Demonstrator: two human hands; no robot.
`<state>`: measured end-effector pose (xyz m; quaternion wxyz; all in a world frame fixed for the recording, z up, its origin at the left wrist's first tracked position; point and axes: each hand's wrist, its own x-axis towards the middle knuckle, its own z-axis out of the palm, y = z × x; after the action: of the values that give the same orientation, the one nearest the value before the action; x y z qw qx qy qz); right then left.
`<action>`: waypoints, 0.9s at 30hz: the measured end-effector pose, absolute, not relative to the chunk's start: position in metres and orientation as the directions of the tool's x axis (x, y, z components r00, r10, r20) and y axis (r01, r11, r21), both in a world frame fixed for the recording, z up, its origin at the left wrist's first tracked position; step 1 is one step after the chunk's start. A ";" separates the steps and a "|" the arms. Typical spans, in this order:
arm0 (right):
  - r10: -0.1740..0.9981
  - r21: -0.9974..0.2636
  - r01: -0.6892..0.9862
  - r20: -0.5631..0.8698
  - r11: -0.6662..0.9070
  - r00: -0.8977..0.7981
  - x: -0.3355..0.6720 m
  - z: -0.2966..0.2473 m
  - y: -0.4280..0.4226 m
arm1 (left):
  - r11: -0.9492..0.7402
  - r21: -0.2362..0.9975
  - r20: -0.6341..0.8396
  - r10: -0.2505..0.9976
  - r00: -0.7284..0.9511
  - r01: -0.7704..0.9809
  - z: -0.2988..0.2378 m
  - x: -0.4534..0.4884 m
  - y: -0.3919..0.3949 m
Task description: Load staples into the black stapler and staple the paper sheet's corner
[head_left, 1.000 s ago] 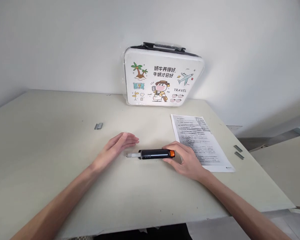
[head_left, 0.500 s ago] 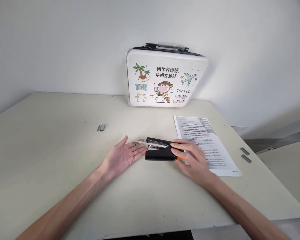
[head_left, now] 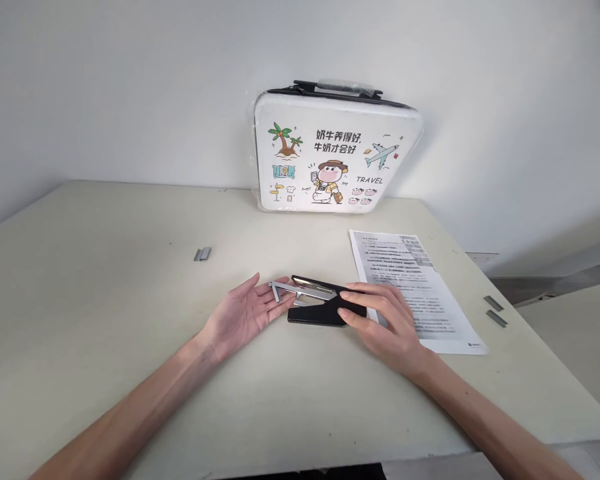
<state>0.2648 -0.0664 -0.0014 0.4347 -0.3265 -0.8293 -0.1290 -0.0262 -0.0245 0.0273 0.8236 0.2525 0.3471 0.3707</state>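
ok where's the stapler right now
In the head view, the stapler lies on the table between the hands: right hand on its rear, left hand at its metal tip.

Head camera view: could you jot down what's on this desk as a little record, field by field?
left hand: open, palm up, fingertips at the metal tray
right hand: grips the stapler's rear end
stapler: black, opened, on the table, metal tray sticking out leftward
printed sheet: flat, right of the stapler
staple strip: alone, further left
two staple strips: near the table's right edge
case: white, cartoon print, upright against the wall
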 end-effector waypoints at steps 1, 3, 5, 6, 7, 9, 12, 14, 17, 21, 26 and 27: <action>0.422 -0.068 0.653 0.812 0.755 -0.404 0.265 -0.001 -0.066 | 0.600 0.678 -0.390 0.784 0.483 -0.426 0.027 -0.026 -0.025; 0.415 -0.065 0.656 0.820 0.752 -0.394 0.264 0.001 -0.066 | 0.602 0.689 -0.407 0.782 0.472 -0.404 0.027 -0.026 -0.025; 0.416 -0.069 0.664 0.826 0.744 -0.381 0.263 0.003 -0.065 | 0.601 0.697 -0.417 0.784 0.460 -0.391 0.027 -0.026 -0.025; 0.418 -0.072 0.669 0.828 0.740 -0.373 0.263 0.005 -0.065 | 0.596 0.702 -0.415 0.787 0.457 -0.389 0.027 -0.025 -0.026; 0.420 -0.078 0.673 0.831 0.735 -0.363 0.263 0.006 -0.065 | 0.587 0.709 -0.406 0.793 0.455 -0.390 0.027 -0.025 -0.026; 0.429 -0.097 0.678 0.836 0.728 -0.341 0.263 0.008 -0.064 | 0.555 0.735 -0.377 0.812 0.446 -0.389 0.027 -0.024 -0.027; 0.451 -0.149 0.673 0.841 0.724 -0.299 0.266 0.010 -0.063 | 0.472 0.800 -0.328 0.861 0.389 -0.370 0.028 -0.022 -0.031; 0.470 -0.188 0.672 0.841 0.717 -0.267 0.268 0.010 -0.062 | 0.400 0.859 -0.304 0.900 0.311 -0.320 0.029 -0.022 -0.035; 0.491 -0.216 0.684 0.839 0.697 -0.235 0.270 0.009 -0.062 | 0.295 0.938 -0.250 0.940 0.234 -0.181 0.029 -0.024 -0.038; 0.485 -0.205 0.684 0.840 0.700 -0.244 0.271 0.009 -0.061 | 0.172 0.985 -0.165 0.950 0.263 -0.003 0.028 -0.027 -0.040; 0.476 -0.200 0.668 0.840 0.717 -0.259 0.269 0.009 -0.062 | 0.008 0.976 -0.096 0.911 0.401 0.215 0.033 -0.021 -0.048; 0.477 -0.199 0.667 0.839 0.718 -0.262 0.269 0.009 -0.062 | -0.021 0.975 -0.082 0.894 0.440 0.223 0.034 -0.019 -0.050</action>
<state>0.2685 -0.0620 0.0093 0.4871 -0.3627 -0.7884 -0.0977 -0.0187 -0.0503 0.0342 0.5502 0.6461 0.4322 0.3049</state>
